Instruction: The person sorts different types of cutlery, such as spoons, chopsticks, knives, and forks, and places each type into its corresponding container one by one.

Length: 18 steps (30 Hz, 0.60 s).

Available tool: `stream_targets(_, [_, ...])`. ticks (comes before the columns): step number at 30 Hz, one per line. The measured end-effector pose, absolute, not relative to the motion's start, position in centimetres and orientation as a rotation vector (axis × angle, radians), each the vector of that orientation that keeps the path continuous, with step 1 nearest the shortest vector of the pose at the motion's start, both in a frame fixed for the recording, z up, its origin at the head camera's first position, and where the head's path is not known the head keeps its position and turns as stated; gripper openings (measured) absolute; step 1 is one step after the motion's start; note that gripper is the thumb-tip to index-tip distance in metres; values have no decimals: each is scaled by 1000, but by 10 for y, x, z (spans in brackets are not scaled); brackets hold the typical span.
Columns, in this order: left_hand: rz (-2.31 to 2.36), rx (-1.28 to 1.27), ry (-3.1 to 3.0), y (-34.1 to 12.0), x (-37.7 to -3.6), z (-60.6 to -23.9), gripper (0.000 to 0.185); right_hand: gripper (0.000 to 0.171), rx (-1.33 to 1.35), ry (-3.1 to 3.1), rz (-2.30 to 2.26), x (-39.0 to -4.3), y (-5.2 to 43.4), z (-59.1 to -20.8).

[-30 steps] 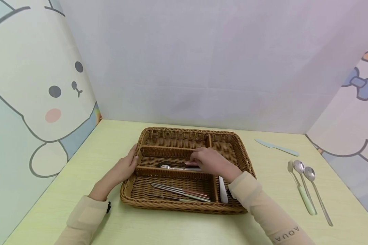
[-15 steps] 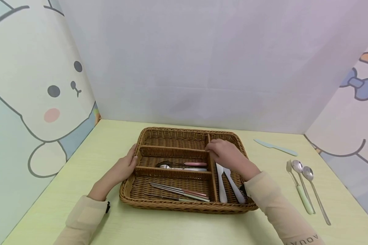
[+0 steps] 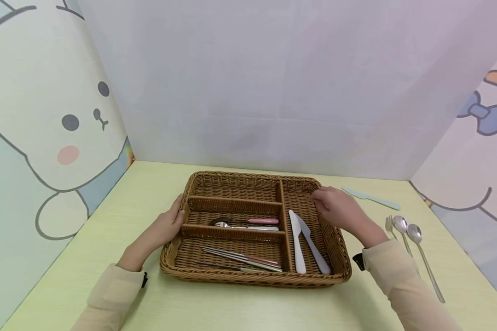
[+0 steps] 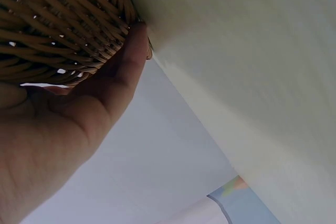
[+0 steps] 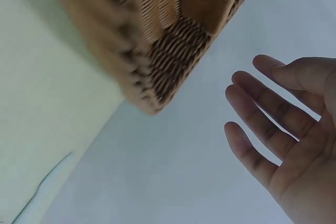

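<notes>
Left hand (image 3: 170, 223) touches wicker basket (image 3: 232, 276) — right hand (image 3: 335, 209) hovers, fingers spread.

A pale yellow-green tabletop (image 3: 240, 308) carries a wicker cutlery basket (image 3: 254, 278) set between the two hands. Beyond the right hand (image 3: 338, 210), a light blue knife (image 3: 370, 198) lies flat on the tabletop. Just outside that hand, a fork (image 3: 389, 225) and two steel spoons (image 3: 416, 243) lie side by side.

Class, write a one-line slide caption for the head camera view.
Left hand rests on a wicker cutlery basket while the open right hand hovers over its right compartment holding two white knives.
</notes>
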<state>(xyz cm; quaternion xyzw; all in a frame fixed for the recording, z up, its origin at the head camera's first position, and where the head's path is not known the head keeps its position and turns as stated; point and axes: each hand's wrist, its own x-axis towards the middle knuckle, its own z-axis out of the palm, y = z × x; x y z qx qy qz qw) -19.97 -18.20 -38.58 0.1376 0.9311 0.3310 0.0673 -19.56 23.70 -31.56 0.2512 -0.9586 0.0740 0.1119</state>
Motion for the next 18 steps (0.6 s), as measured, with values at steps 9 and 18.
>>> stream_targets(9, [983,408,2809,-183,-200,-387,57,14,630,-2800,243,-186,278,-328])
stream_targets(18, [999,407,2797,-182,-199,-386,57,15,486,-2855,284,-176,323,-340])
